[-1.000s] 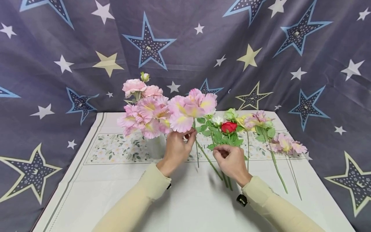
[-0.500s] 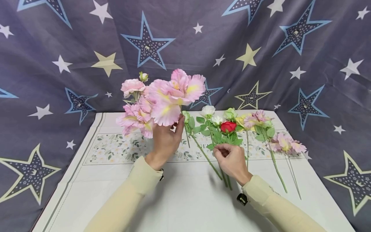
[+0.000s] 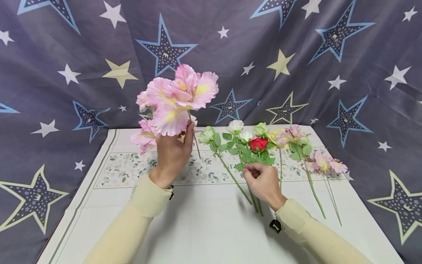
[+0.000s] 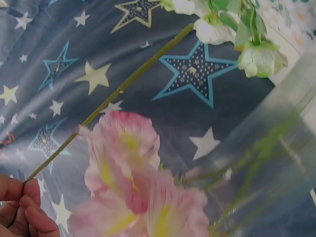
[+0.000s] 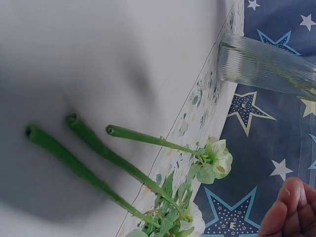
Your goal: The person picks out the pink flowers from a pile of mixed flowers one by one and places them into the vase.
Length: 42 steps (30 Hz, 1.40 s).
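My left hand [image 3: 173, 156] pinches the thin stem of a large pink iris [image 3: 181, 99] with yellow throats, just below its bloom. In the left wrist view, this stem [image 4: 121, 91] slants up from my fingertips. Behind the hand, other pink flowers [image 3: 145, 134] stand in a ribbed glass vase [image 5: 242, 59], which the hand hides in the head view. My right hand [image 3: 263, 183] hovers over the rose stems with fingers loosely curled, nothing seen in them. Near it lie a red rose [image 3: 258, 143], white roses [image 3: 236, 126] and a pale green rose [image 3: 206, 135].
On the right of the white table [image 3: 211, 227] lie more flowers, among them a pink one [image 3: 324, 163] with thin stems. A floral printed band [image 3: 132, 168] crosses the cloth. A dark curtain with stars [image 3: 230, 55] closes off the back and sides.
My left hand has carried the pink iris up and to the left, away from the roses and in front of the flowers in the vase. The right hand has stayed in place.
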### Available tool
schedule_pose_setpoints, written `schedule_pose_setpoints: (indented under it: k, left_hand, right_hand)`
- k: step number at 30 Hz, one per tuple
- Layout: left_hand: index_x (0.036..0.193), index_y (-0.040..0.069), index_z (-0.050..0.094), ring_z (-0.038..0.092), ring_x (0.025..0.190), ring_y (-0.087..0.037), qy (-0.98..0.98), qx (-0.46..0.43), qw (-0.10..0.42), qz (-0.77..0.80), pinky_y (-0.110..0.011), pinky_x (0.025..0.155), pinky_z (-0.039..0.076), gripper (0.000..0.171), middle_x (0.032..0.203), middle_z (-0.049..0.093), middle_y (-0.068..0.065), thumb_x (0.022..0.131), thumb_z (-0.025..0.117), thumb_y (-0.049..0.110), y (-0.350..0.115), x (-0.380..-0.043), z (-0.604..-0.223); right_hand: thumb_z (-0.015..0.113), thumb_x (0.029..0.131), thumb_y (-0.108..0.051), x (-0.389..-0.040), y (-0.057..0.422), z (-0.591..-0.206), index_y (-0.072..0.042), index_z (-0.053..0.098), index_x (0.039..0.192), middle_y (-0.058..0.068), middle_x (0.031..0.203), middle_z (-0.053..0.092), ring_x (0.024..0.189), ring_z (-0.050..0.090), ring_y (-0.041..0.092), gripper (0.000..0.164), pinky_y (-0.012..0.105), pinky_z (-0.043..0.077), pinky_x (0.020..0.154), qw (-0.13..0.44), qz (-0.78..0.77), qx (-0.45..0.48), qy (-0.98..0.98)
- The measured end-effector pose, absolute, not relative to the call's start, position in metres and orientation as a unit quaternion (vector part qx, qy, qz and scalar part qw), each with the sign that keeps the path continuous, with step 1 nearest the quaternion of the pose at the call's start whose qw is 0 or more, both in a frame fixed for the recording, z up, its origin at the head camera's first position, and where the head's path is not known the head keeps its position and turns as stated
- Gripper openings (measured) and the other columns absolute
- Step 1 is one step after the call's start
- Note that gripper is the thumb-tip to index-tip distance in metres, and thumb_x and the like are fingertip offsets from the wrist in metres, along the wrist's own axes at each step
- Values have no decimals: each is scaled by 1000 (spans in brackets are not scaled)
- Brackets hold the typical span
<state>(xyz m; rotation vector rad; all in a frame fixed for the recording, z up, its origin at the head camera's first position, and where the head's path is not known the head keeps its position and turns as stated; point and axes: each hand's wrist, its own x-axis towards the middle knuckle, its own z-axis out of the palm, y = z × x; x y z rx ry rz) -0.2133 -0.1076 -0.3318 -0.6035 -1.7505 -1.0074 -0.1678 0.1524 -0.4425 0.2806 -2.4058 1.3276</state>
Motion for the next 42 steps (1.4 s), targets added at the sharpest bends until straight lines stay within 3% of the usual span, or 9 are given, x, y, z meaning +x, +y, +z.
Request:
schedule_pose_setpoints:
  k: [7,16,27,34,42]
  left_hand:
    - [95,-3,66,60,68,-30,-717,-246,510,-407,-41,62,49,6,81,62,-17,91,70,-1,-119,-214,-320]
    - [97,-6,63,63,83,-37,-707,-236,549,-378,-52,78,49,12,83,62,-19,94,68,5,-128,-211,-304]
    - [97,-7,66,68,91,-41,-704,-202,602,-319,-58,83,51,18,85,67,-21,94,70,10,-136,-211,-292]
    - [84,-7,62,66,84,-44,-731,-186,604,-258,-61,73,51,19,77,63,-20,95,67,8,-143,-210,-296]
    - [83,-7,59,64,90,-46,-732,-177,609,-248,-63,81,49,23,79,59,-22,96,65,10,-153,-212,-296]
  right_hand:
    - [69,89,-12,-169,153,-443,-5,80,90,-3,72,72,60,65,9,13,26,55,57,190,467,96,-858]
    - [69,89,-12,-169,154,-444,-7,80,91,-4,73,72,61,66,9,12,26,55,58,184,468,90,-860]
    - [68,88,-12,-170,154,-445,-5,80,90,-3,72,72,60,65,9,13,25,55,58,189,463,91,-861]
    - [69,88,-12,-171,154,-445,-4,80,91,-3,71,72,59,65,9,14,25,54,57,191,460,91,-862]
    - [70,88,-11,-172,154,-446,-7,80,90,-3,71,72,59,64,9,12,26,54,56,199,461,91,-860]
